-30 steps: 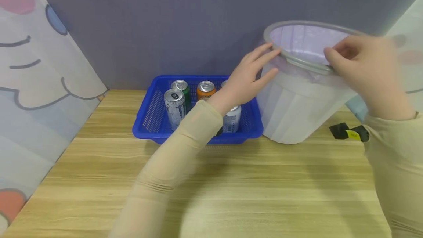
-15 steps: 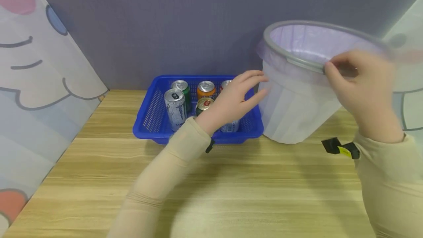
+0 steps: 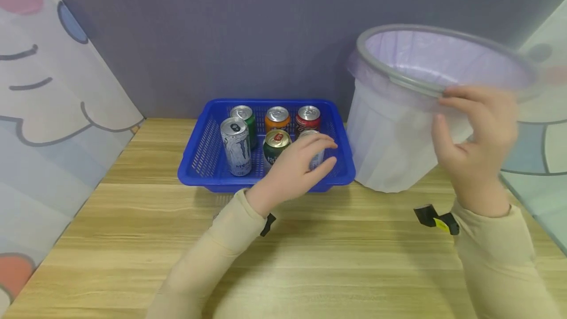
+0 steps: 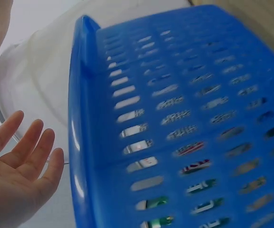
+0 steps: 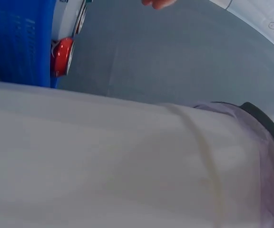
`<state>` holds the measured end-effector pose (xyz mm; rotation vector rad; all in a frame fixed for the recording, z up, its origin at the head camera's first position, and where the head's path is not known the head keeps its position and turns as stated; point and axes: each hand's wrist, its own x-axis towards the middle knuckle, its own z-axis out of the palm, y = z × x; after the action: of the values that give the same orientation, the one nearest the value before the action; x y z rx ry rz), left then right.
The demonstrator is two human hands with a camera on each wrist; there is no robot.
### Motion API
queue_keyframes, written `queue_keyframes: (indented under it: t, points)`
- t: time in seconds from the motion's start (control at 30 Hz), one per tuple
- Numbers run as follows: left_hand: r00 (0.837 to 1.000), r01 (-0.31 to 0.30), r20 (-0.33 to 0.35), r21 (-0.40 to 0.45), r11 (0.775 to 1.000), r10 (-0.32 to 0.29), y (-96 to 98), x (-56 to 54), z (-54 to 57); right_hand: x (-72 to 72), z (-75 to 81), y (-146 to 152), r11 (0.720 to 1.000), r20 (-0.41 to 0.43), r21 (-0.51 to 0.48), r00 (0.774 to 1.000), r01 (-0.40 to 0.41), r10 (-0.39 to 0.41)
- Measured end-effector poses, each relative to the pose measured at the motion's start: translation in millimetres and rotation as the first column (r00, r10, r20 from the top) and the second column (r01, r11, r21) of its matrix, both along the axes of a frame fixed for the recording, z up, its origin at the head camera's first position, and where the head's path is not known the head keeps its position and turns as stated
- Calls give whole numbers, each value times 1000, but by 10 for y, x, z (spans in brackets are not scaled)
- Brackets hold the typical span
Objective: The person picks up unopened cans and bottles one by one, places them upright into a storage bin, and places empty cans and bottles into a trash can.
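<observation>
My left hand [image 3: 292,169] hovers over the front right of a blue plastic basket [image 3: 195,181], fingers loosely bent and holding nothing. In the left wrist view that hand [image 4: 20,178] shows an open palm beside the basket's rim. Inside the basket stand a white-silver can [image 3: 237,149], a green can [image 3: 249,124], an orange can [image 3: 277,118], a red can [image 3: 307,118] and a dark green, gold-topped can [image 3: 275,149]. A pale can [image 3: 317,160] is partly hidden behind my left fingers. My right hand [image 3: 483,137], blurred, is in front of a white trash bin [image 3: 385,142], its fingertips near the grey rim.
A lilac bag [image 3: 407,53] lines the bin, its edge folded out under the rim ring. Bin and basket stand side by side on a wood-grain table [image 3: 310,260]. Behind them rises a grey wall [image 3: 221,23]; cartoon-printed sheets [image 3: 53,87] flank the sides.
My left hand has moved from the bin's rim down and left to above the basket. My right hand has let go of the rim and come down toward me. The cans have not moved.
</observation>
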<state>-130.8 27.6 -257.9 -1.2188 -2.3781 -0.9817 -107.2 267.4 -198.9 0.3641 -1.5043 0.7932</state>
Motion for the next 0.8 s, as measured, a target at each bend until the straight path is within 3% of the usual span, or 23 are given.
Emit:
queue_keyframes:
  t: [0.17,0.3,0.53,0.8]
  points:
    - [996,8,-83,1,1000,-8,-39,88,-103,67,-87,-60,999,-6,-20,999,-46,46]
    - [993,-4,-116,-2,1000,3,-83,130,-177,125,-215,-91,991,84,9,988,-133,132]
    - [990,-54,-126,20,998,56,-156,160,-286,125,-503,-90,963,283,92,934,-252,217]
    - [986,-114,-121,16,993,115,-271,195,-319,154,-636,-146,945,471,142,859,-296,199]
